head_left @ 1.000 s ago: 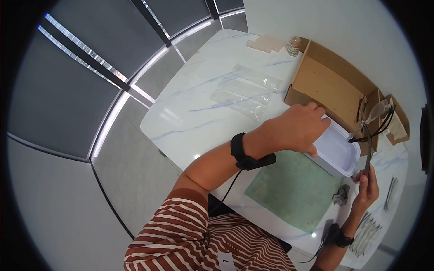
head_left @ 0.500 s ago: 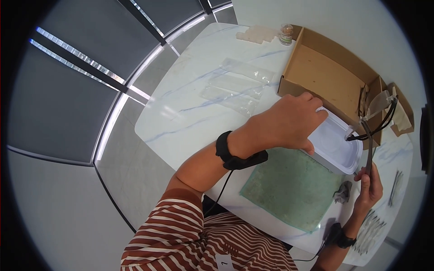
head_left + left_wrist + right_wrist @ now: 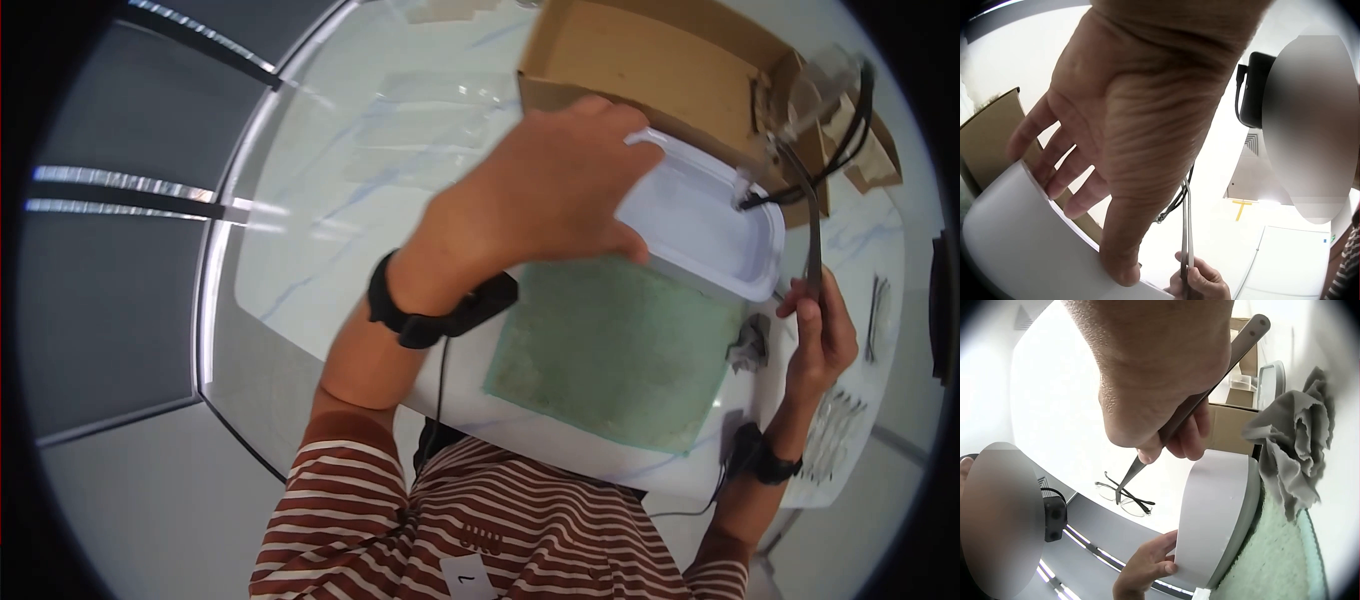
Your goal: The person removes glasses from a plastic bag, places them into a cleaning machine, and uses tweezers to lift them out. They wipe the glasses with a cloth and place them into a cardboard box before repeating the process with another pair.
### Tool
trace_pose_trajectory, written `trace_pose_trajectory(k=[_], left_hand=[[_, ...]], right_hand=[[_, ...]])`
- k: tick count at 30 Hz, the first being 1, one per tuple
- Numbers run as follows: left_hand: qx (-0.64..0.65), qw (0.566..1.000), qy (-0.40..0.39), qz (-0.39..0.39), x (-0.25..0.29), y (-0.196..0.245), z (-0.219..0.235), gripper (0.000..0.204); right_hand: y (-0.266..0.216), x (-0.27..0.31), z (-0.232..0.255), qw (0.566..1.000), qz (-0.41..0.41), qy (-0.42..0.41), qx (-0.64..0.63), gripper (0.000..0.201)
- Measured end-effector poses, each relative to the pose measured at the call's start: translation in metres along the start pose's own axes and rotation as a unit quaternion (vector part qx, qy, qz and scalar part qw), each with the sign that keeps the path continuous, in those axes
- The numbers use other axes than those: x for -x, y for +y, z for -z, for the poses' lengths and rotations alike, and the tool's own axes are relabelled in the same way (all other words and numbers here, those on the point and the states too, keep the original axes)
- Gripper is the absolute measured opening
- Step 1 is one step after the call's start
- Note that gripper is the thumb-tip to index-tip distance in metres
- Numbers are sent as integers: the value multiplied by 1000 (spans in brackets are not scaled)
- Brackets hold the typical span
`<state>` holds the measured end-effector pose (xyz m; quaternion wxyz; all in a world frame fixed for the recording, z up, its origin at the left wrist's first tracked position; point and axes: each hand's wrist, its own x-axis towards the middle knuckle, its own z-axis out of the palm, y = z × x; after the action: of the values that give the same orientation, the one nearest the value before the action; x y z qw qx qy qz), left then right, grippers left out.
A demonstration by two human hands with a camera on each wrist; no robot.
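At the left end of a white plastic tub point(image 3: 700, 205), my left hand point(image 3: 555, 185) grips the rim and wall, thumb on the near side and fingers on the far side. My right hand point(image 3: 825, 340) holds metal tweezers point(image 3: 813, 225) near the tub's right end, tips pointing up and away. Between those tips hangs a pair of glasses point(image 3: 862, 125) with clear lenses and dark temples, overlapping the tub's far right corner in the head view. The right wrist view shows the tweezers' tips on the glasses point(image 3: 1135, 505).
An open cardboard box point(image 3: 640, 55) stands behind the tub, with a smaller one point(image 3: 880, 150) to its right. A green cloth point(image 3: 610, 350) lies in front, beside a crumpled grey cloth point(image 3: 750, 345). Clear plastic bags point(image 3: 420, 125) lie left; several thin glasses point(image 3: 835, 435) lie right.
The head view has tilted and shifted, so the table contents sit higher and farther left. Both hands keep their holds, and the glasses still hang from the tweezers.
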<state>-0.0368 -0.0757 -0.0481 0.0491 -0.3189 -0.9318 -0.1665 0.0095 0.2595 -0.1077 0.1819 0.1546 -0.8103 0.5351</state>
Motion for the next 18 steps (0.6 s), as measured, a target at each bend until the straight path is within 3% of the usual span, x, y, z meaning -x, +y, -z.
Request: trace_pose_trajectory(k=[4, 5, 6, 8, 11, 12, 14, 18], left_hand=[[-43, 998, 31, -20, 0, -7, -4, 68], [-24, 996, 68, -52, -1, -7, -5, 55], [13, 999, 25, -21, -2, -4, 0, 57], [-38, 998, -45, 10, -10, 18, 20, 64], [-37, 999, -3, -8, -1, -10, -1, 76], [-18, 999, 11, -24, -2, -10, -2, 76], [-8, 1000, -19, 17, -3, -4, 2, 77], [13, 1000, 9, -7, -3, 1, 0, 78]], right_hand=[[-7, -4, -2, 1000, 11, 3, -1, 37], [-5, -4, -3, 1000, 9, 5, -6, 37], [-3, -2, -1, 1000, 8, 7, -7, 36], [-7, -4, -2, 1000, 19, -9, -20, 34], [-13, -6, -6, 1000, 13, -9, -27, 31], [-16, -7, -6, 1000, 5, -19, -17, 30], [-17, -12, -7, 999, 32, -18, -11, 30], [-12, -11, -5, 998, 49, -26, 8, 29]])
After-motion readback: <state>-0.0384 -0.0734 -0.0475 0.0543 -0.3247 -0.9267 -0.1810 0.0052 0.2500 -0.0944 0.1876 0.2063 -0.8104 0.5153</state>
